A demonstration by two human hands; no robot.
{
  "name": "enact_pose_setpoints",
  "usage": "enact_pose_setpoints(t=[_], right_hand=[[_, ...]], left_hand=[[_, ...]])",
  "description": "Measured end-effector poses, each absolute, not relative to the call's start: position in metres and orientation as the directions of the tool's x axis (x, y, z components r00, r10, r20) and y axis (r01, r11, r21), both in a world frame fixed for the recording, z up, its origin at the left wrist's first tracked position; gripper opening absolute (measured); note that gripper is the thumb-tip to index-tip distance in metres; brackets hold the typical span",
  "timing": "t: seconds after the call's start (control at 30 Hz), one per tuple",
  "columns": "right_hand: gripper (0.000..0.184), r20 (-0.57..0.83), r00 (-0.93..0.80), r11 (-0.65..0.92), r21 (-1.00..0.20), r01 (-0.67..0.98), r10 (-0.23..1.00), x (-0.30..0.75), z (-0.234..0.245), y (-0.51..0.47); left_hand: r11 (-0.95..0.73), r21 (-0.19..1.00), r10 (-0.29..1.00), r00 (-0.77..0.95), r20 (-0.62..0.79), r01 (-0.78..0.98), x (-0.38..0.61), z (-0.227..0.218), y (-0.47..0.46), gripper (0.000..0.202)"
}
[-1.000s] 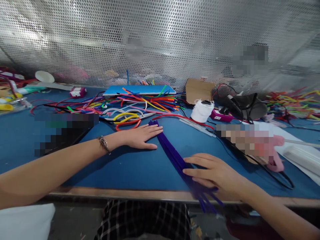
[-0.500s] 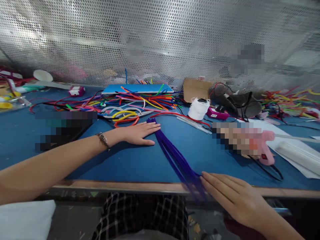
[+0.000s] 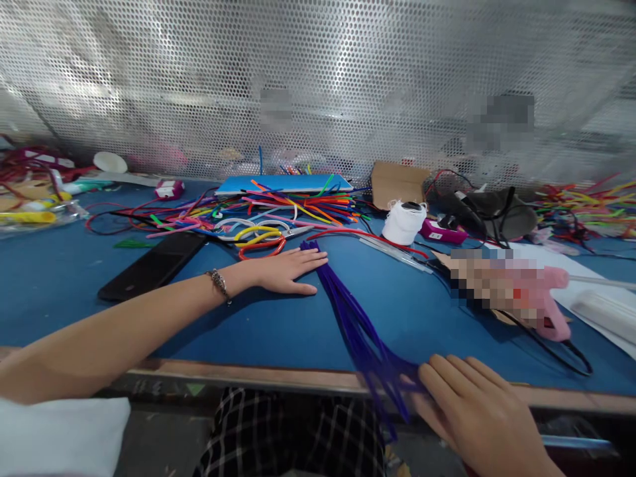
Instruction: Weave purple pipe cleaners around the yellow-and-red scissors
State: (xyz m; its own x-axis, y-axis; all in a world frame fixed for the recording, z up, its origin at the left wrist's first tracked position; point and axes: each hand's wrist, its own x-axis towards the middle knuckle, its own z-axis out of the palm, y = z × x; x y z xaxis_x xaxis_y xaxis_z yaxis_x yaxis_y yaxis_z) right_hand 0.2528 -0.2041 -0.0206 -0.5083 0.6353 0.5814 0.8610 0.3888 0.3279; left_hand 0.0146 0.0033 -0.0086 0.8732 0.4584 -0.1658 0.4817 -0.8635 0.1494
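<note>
A bundle of dark blue-violet pipe cleaners [image 3: 348, 305] runs from the middle of the table down over its front edge. My left hand [image 3: 285, 270] lies flat with its fingers stretched across the upper end, pressing the stems near their tips. Near the front edge, my right hand [image 3: 472, 397] is closed around part of the lower stems, and some loose strands hang free beside it. Scissors [image 3: 261, 245] with yellow and red handles lie just beyond my left hand. A black phone [image 3: 154, 265] rests beside my left forearm.
Coloured pipe cleaners [image 3: 298, 204] are piled at the back before a perforated metal screen [image 3: 318, 79]. A spool of white thread [image 3: 403, 224] stands right of centre. Farther right lie a pink glue gun [image 3: 554, 311] with its cord and a white sheet [image 3: 609, 331].
My right hand has gone from extended fingers beside the lower stems to a closed grip on them. The lower strands have spread apart. My left hand stays on the upper end.
</note>
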Motion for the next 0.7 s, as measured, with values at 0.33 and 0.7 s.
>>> enact_pose_setpoints(t=[0.33, 0.7], right_hand=[[0.033, 0.531, -0.593, 0.455, 0.381, 0.805, 0.605, 0.237, -0.015, -0.195], [0.03, 0.414, -0.576, 0.387, 0.457, 0.801, 0.705, 0.258, -0.013, -0.207]], left_hand=[[-0.862, 0.162, 0.459, 0.875, -0.153, 0.48, 0.014, -0.01, 0.004, 0.072], [-0.86, 0.149, 0.464, 0.87, -0.168, 0.488, 0.014, -0.008, 0.003, 0.071]])
